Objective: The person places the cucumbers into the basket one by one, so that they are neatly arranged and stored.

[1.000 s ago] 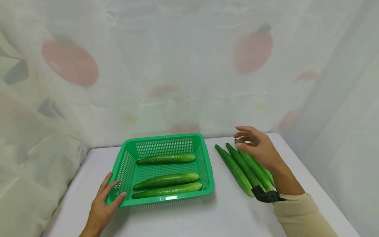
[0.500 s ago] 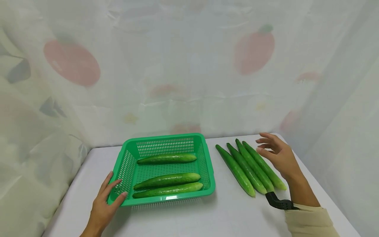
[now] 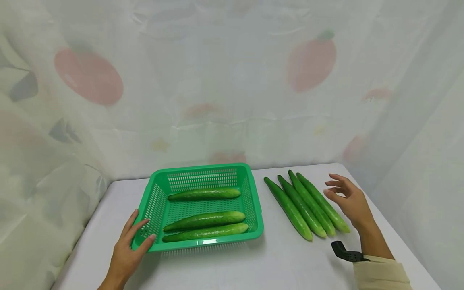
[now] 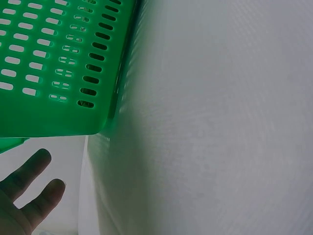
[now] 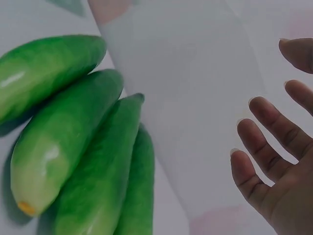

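Note:
My left hand (image 3: 125,249) rests at the left front corner of a green plastic basket (image 3: 255,209), its fingers spread and thumb over the rim. From the left wrist view, two fingertips (image 4: 41,166) show just off the basket's slotted wall (image 4: 29,115). Three cucumbers lie in the basket: one cucumber (image 3: 204,194) near the back and two side by side at the front. My right hand (image 3: 349,201) hovers to the right of several cucumbers (image 3: 304,203) lined up slantwise on the table. Its fingers are apart and loosely bent, holding nothing, as the right wrist view also shows.
A white cloth covers the table (image 3: 232,270). Behind it hangs a pale curtain (image 3: 224,96) with faded fruit prints, with more sheeting on the left and right sides. A black camera mount (image 3: 346,253) sits at the right wrist beside the beige sleeve (image 3: 382,272).
My right hand has moved right and toward me, away from over the row of cucumbers, which now shows in full. The left hand and basket have stayed in place.

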`<state>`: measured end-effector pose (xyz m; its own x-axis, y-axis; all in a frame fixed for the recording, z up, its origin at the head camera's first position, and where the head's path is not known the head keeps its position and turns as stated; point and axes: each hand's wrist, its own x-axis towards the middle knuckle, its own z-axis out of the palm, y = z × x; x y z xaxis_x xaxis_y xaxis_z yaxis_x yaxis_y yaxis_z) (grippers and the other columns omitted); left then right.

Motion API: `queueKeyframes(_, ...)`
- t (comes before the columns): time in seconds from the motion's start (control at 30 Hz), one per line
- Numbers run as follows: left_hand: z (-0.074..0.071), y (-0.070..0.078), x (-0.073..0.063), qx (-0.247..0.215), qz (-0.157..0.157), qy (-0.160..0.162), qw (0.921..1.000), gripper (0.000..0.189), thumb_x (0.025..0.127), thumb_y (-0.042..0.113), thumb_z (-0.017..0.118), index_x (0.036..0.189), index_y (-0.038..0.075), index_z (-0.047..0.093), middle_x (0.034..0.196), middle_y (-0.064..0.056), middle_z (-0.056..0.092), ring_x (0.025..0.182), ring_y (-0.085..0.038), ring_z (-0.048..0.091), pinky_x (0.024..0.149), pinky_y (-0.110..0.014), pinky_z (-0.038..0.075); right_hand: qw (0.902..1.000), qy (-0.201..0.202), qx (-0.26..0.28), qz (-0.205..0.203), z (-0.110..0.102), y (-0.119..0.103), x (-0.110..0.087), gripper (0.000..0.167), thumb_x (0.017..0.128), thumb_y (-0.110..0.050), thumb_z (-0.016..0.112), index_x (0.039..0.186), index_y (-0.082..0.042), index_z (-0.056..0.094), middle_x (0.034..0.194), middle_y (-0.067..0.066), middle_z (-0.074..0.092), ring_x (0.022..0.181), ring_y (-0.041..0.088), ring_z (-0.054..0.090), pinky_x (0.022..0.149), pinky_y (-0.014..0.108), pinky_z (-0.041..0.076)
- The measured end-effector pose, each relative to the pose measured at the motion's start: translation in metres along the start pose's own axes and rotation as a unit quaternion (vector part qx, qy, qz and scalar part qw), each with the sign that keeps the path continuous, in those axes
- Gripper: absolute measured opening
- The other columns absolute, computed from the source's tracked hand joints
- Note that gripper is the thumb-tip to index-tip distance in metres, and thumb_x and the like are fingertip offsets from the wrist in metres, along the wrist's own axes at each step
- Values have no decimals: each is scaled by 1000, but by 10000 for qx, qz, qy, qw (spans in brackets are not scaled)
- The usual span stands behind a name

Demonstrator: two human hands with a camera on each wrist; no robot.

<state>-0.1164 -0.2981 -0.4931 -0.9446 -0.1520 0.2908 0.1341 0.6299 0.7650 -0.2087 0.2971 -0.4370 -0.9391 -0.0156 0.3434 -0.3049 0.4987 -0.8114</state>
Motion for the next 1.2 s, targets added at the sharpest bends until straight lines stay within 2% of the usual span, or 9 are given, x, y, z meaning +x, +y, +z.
queueKeyframes(0.23,1,-1,-1,59,35,53,10000,49,91,21,70,137,12,54,158,10,17,141,-11,14,102,-54,25,9990,-48,-388,236,1,20,-8,57,93,-23,68,144,-11,45,120,12,59,101,7,53,73,20,47)
queueKeyframes(0.43,1,-2,0,59,27,49,10000,49,91,21,70,137,13,54,158,9,17,142,-13,15,102,-55,25,9984,-116,-440,345,2,36,-12,58,93,-23,67,144,-7,43,122,21,58,103,17,54,74,18,46)
queueKeyframes(0.6,1,-2,0,74,19,74,9999,49,91,22,70,137,14,54,157,12,17,142,-13,15,105,-50,24,9981,-149,-435,408,2,49,-15,59,93,-22,67,144,-6,42,123,22,58,106,28,54,74,17,45)
queueKeyframes(0.7,1,-1,0,31,24,69,10000,49,91,21,70,137,13,54,157,10,17,142,-13,15,104,-51,23,9976,-240,-454,461,3,57,-16,59,94,-22,67,145,-6,42,124,22,57,108,34,53,74,19,46)
queueKeyframes(0.87,0,1,-1,7,54,67,10000,49,91,20,70,136,12,54,157,8,18,142,-13,15,105,-50,23,9961,-443,-445,619,4,65,-20,60,94,-25,67,145,-5,42,126,24,55,110,39,51,76,30,47)
queueKeyframes(1.0,0,0,-1,27,77,74,9999,49,91,20,70,136,12,54,157,10,18,142,-12,15,105,-50,23,9942,-537,-450,812,7,71,-21,62,93,-28,68,145,-5,41,128,26,53,113,42,50,82,43,46)
queueKeyframes(1.1,0,0,-1,70,82,86,9999,49,91,20,70,136,13,54,157,11,18,141,-12,15,106,-45,23,9931,-549,-475,918,9,76,-22,64,93,-28,68,145,-3,41,129,28,52,113,45,49,86,53,43)
queueKeyframes(1.2,0,0,-1,85,81,86,9999,49,91,20,70,136,13,54,157,12,17,141,-11,15,106,-41,22,9924,-520,-542,972,11,79,-24,63,93,-27,68,144,-2,41,129,29,52,111,46,50,87,56,41)
